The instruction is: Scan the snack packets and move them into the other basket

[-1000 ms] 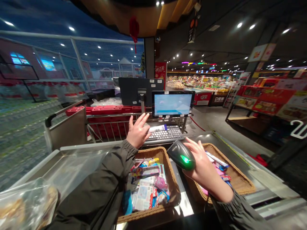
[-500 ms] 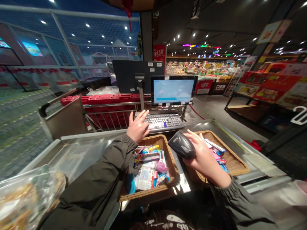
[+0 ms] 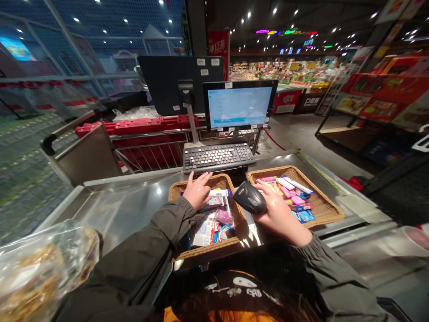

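Note:
My right hand (image 3: 276, 208) is wrapped round a black handheld barcode scanner (image 3: 250, 198), its head pointing left between two wicker baskets. Held in my left hand (image 3: 197, 192) is a long white-and-purple packet (image 3: 220, 192), over the left basket (image 3: 238, 210); the grip underneath is hidden. Small snack packets (image 3: 209, 230) in several colours lie in that basket. More small packets (image 3: 296, 197) fill part of the right basket (image 3: 326, 210), just beyond my right hand.
A keyboard (image 3: 217, 157) lies behind the baskets, below a lit screen (image 3: 239, 106) and a second monitor (image 3: 181, 85) seen from behind. Clear bags of food (image 3: 40, 273) sit at the left on the metal counter (image 3: 124, 201). A trolley (image 3: 83, 156) stands beyond it.
My left hand has come back from over the keyboard to above the left basket, the packet moving with it. My right hand still holds the scanner. The view has tilted down.

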`<state>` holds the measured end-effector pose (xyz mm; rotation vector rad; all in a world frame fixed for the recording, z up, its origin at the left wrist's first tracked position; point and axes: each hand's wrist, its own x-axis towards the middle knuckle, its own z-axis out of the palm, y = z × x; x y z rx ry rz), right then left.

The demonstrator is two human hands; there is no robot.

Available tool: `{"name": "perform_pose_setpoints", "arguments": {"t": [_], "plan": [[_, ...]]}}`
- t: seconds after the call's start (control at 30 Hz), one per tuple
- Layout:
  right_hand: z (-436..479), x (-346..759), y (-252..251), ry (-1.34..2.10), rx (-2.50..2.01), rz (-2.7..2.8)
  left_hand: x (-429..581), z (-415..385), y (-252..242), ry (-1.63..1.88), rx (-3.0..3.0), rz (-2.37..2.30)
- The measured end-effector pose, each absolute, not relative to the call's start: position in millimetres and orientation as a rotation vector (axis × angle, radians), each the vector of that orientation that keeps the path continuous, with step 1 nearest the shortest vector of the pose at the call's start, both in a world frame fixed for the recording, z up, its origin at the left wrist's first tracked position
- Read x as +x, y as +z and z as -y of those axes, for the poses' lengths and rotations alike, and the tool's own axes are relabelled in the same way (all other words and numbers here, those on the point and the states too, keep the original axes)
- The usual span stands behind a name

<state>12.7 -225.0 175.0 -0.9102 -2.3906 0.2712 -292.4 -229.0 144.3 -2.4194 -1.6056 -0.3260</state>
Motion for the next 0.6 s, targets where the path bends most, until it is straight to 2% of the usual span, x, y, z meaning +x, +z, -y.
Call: {"name": "perform_pose_setpoints", "arguments": {"t": [0.33,0.5,0.6], "plan": [[230,21,164,0.349,-0.989,2.389,-287,227,99,-0.054,-2.517,1.804],[233,37,160,0.352,-1.016,2.360,-279,234,102,-0.001,-2.528,1.823],[235,59,157,0.307,-1.089,2.303,-267,230,117,-0.103,-2.557,1.722]]}}
